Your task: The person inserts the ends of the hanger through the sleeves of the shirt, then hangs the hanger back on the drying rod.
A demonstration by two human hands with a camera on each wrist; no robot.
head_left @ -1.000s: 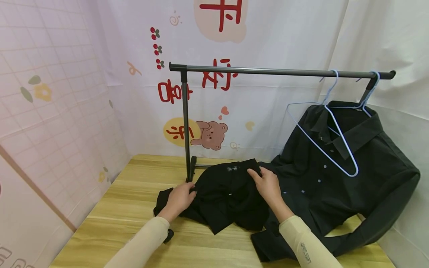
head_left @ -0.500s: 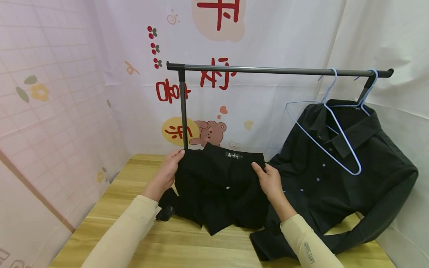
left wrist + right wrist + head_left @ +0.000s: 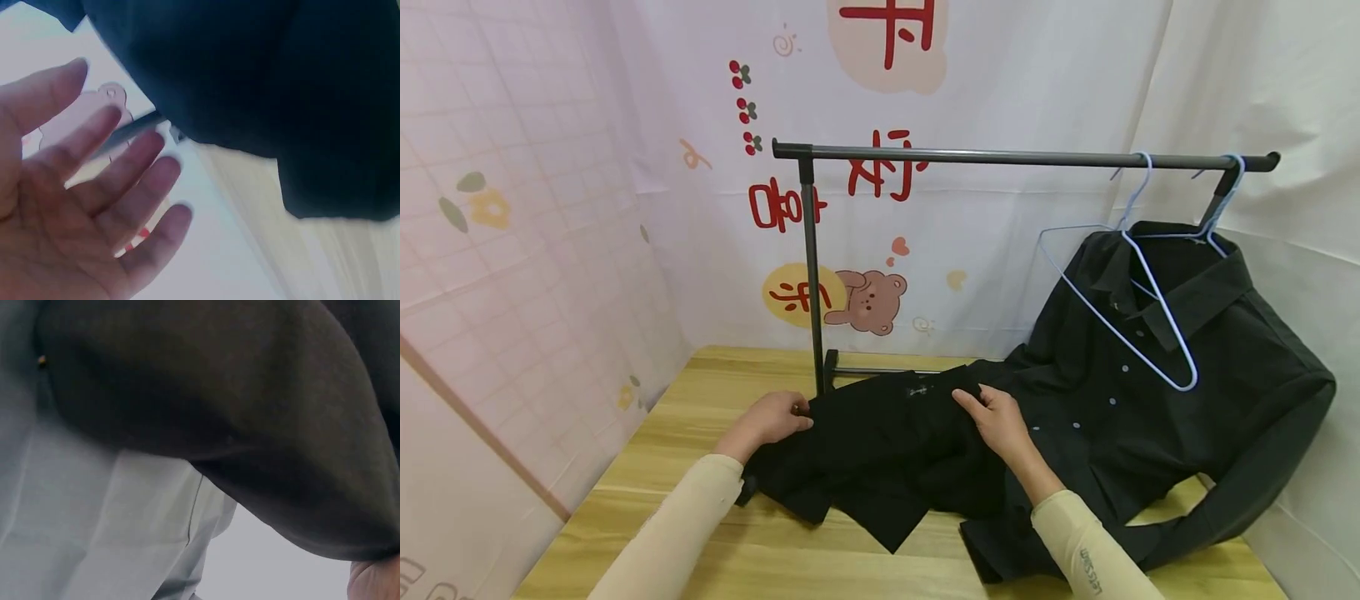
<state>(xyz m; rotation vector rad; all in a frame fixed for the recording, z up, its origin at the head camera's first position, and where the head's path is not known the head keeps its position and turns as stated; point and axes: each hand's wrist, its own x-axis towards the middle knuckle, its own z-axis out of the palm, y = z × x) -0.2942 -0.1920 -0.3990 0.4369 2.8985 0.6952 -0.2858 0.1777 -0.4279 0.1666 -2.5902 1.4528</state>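
Note:
A black shirt (image 3: 880, 450) lies bunched on the table, its neck label (image 3: 917, 390) facing up along the far edge. My right hand (image 3: 998, 425) pinches that far edge to the right of the label, thumb on top. At the shirt's left end is my left hand (image 3: 775, 418). The left wrist view shows its fingers (image 3: 140, 181) loosely spread, with the dark cloth (image 3: 237, 75) apart from them. Dark fabric (image 3: 187, 375) fills much of the right wrist view and hides most of the right hand.
A dark clothes rack (image 3: 970, 157) spans the back. From its right end hang a bare light-blue hanger (image 3: 1165, 308) and another black shirt (image 3: 1240, 358) on its own hanger. That shirt's lower part spreads over the wooden table (image 3: 820, 567), beside the first one.
The left hand first moved left and lifted the shirt's left side. Now that side is down again, spread flatter, and the left hand's fingers are off it. The right hand keeps its pinch.

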